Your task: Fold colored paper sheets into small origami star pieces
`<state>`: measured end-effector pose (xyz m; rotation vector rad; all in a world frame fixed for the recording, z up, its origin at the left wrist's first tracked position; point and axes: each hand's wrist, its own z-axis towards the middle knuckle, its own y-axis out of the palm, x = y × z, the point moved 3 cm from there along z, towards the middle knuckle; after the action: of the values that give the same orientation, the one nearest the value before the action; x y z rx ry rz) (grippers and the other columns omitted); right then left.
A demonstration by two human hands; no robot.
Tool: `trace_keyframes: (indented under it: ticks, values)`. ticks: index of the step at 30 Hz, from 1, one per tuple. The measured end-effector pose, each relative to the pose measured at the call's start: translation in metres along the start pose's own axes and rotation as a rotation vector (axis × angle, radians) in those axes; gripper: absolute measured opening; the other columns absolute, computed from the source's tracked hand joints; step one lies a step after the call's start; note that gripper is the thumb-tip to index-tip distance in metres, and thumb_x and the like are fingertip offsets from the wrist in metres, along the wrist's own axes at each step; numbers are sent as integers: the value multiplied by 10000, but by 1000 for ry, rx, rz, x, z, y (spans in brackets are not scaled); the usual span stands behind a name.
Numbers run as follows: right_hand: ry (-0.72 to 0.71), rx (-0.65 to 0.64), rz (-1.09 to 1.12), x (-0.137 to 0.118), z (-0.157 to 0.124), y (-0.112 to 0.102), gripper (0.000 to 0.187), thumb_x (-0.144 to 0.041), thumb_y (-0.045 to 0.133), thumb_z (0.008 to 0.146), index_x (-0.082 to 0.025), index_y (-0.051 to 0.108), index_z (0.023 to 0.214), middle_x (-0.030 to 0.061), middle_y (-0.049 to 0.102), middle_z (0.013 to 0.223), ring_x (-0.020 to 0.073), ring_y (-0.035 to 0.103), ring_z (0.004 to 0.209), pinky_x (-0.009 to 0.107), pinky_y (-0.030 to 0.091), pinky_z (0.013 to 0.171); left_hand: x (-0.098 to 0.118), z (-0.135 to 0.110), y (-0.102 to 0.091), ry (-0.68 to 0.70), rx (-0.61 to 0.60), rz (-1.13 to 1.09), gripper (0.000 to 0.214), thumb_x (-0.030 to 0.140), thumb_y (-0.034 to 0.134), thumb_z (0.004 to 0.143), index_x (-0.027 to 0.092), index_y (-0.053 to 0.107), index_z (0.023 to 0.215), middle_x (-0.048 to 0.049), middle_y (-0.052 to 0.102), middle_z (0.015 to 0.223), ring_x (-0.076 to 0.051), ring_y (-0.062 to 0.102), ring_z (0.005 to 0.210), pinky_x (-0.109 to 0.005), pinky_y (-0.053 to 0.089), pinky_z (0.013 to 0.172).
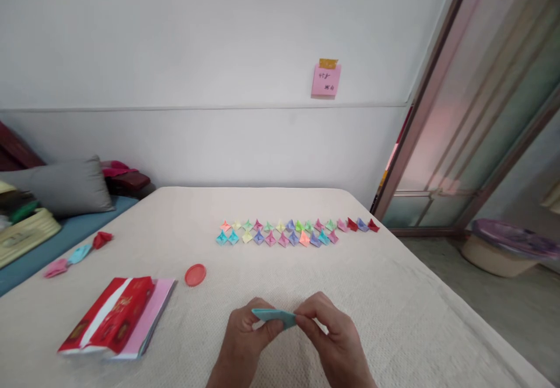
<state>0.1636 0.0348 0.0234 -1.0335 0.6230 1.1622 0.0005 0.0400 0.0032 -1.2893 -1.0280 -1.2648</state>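
Home bedroom — bed (385,300), gray pillow (70,188)

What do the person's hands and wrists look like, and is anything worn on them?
The left hand and right hand are bare: no gloves, and no ring, watch or bracelet that I can make out. No sleeve shows before the bottom edge of the view.

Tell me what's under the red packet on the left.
Pink paper sticks out past the red packet on its right side; the rest beneath it is covered, so nothing more can be seen there.
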Motion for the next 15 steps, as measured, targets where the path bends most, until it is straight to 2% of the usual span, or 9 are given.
trace_keyframes:
  ticks: [5, 8, 10, 13, 15]
  values:
    - [81, 3, 50, 1, 1, 1, 224, -299, 573, 831, -202, 581, 628, 3, 555, 645, 170, 532, 656, 266, 407, 606, 6, -1, 1, -11, -5, -27, 191, 294, 664, 751, 172, 635, 606, 49, 482, 567, -118, 433, 605, -226, 342, 596]
    - [72, 26, 24, 2, 0, 0, 276, -308, 553, 842, -206, 507, 589, -15, 503, 608, 155, 493, 608, 258, 381, 570, 3, 0, 3, -18, -18, -73, 160, 282, 650, 754, 166, 672, 647, 25, 564, 608, -132, 501, 630, -238, 384, 614]
    - [64, 37, 16, 2, 0, 0, 290, -308, 539, 847, -209, 473, 582, -20, 484, 599, 149, 478, 591, 253, 371, 555, -2, 1, 5, -50, -34, -98, 148, 274, 633, 759, 153, 690, 694, 2, 616, 629, -130, 534, 585, -241, 406, 572]
    - [72, 50, 4, 3, 0, 0, 301, -307, 532, 850, -213, 439, 580, -25, 463, 592, 146, 469, 584, 249, 375, 547, -6, 1, 6, -113, -38, -146, 98, 219, 643, 724, 135, 674, 685, 7, 615, 570, -103, 523, 460, -225, 394, 477]
    - [72, 63, -25, 4, 0, -1, 325, -318, 531, 856, -216, 414, 570, -33, 438, 574, 140, 454, 557, 245, 372, 522, -6, 1, 6, -119, -34, -177, 47, 173, 649, 701, 131, 669, 702, 10, 619, 567, -107, 548, 465, -226, 414, 487]
